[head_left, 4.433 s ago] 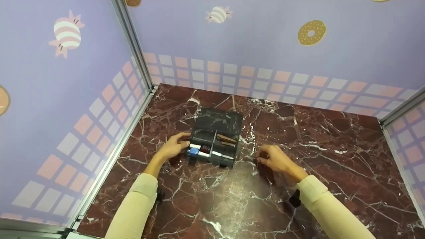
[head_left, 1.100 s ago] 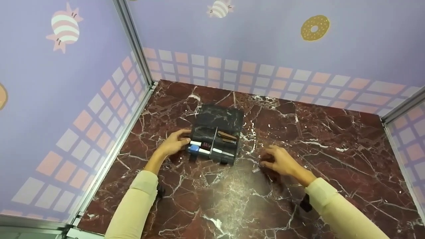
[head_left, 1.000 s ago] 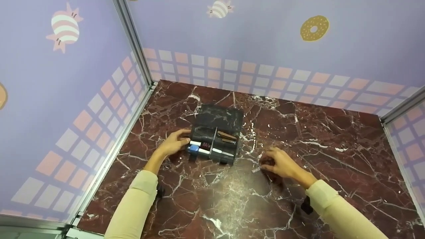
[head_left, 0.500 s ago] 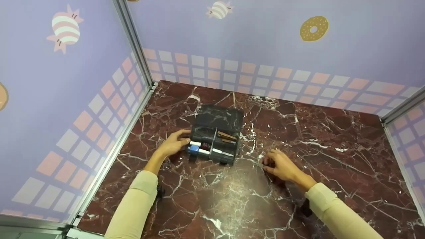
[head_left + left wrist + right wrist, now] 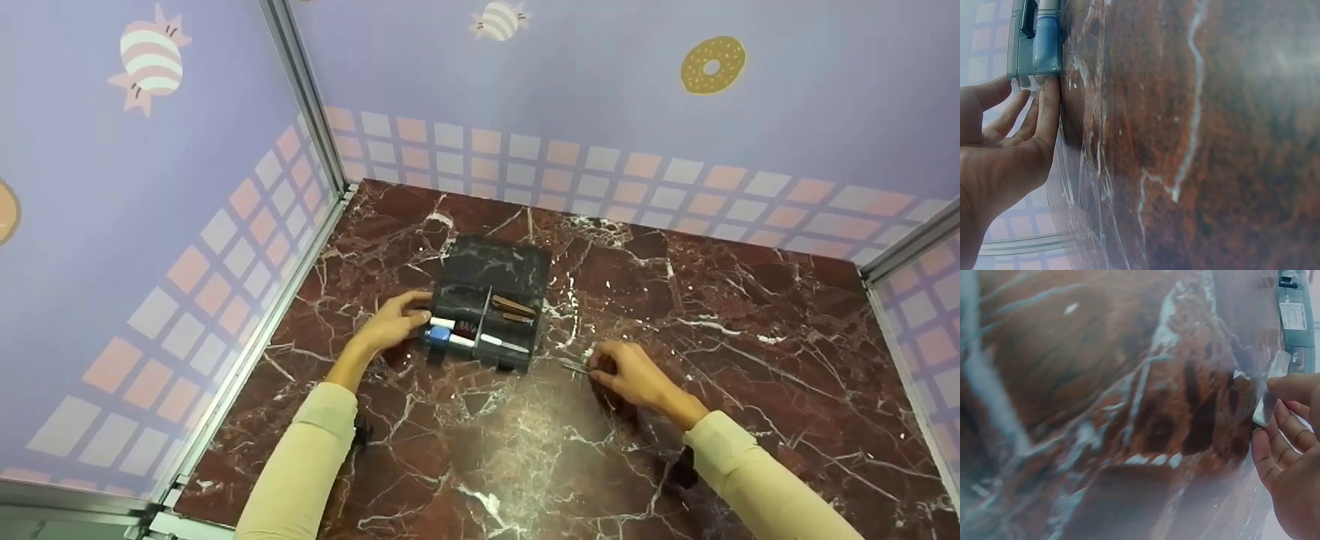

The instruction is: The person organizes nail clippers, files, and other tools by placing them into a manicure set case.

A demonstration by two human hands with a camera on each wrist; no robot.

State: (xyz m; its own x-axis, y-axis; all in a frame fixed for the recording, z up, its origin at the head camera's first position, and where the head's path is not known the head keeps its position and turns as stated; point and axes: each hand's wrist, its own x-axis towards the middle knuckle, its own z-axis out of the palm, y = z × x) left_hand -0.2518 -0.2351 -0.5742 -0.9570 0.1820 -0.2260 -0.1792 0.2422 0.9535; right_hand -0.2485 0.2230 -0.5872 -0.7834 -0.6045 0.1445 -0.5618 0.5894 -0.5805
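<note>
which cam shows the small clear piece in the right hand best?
Right wrist: the clear piece fills the frame edge, pinched by the right hand fingers. Head view shows only a thin sliver. Left wrist misses it.

no readable text anywhere. one white label [image 5: 1293, 315] sits on the side of the grey case [image 5: 1296, 326], beyond the right-hand fingers [image 5: 1289, 389] in the right wrist view; its print is too small and blurred to make out. wall shows only donut [image 5: 712, 65] and candy [image 5: 151, 61] pictures, no letters or numbers. items in the case carry no legible marks.
</note>
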